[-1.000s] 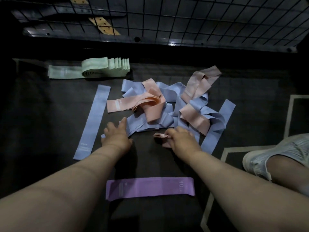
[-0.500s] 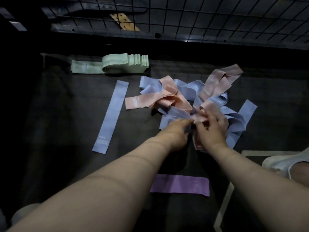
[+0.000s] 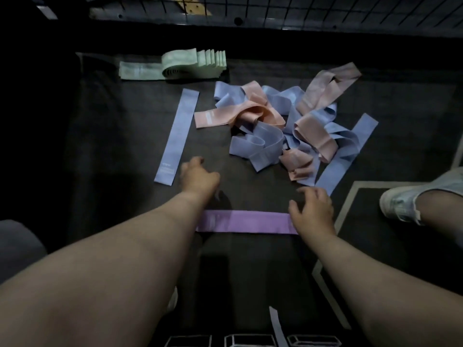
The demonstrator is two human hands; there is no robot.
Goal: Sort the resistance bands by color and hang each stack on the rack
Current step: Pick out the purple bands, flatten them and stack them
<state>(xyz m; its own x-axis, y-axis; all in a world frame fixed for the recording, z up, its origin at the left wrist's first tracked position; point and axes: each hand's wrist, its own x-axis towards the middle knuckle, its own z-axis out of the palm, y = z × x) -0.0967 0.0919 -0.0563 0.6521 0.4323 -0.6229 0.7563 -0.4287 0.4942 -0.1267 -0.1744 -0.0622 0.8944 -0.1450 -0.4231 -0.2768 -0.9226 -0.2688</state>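
I log the pile [image 3: 275, 136] centre-right on the mat [image 3: 112, 146]; lone band [image 3: 176, 136] left of it; stack [image 3: 175, 65] behind-left; near band [image 3: 245, 221] before it; rack [image 3: 325, 11] behind all.

A single wide-angle camera on the person's head faces forward and steeply down onto the dark matted floor [image 3: 125, 146]. The flat purple fabric resistance band [image 3: 245, 221] lies crosswise just below mid-frame, close to the lens. Nearer than that band, the left forearm [image 3: 112, 271] and right forearm [image 3: 375, 284] enter from the bottom corners and loom large. Beyond it sits the tangled heap of blue and pink bands [image 3: 260, 144]. Farther beyond, the black wire-grid rack [image 3: 325, 10] lines the top edge. To its right, a white sneaker [image 3: 400, 204] meets the frame's edge.
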